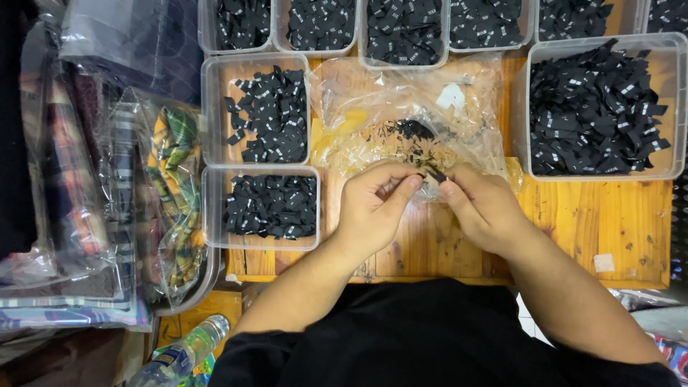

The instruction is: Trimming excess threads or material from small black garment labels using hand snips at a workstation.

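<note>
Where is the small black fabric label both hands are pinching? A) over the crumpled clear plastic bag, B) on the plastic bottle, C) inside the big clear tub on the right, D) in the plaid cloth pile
A: the small black fabric label sits between the left hand and right hand, above the crumpled clear plastic bag, outside every tub.

Black labels (593, 109) with white marks fill clear tubs (677, 107) on the desk (616, 222). A clear bag (401, 107) holds more at centre. Both hands (376, 204) pinch 1 label (435, 174). Bagged fabric (172, 186) lies left.
</note>
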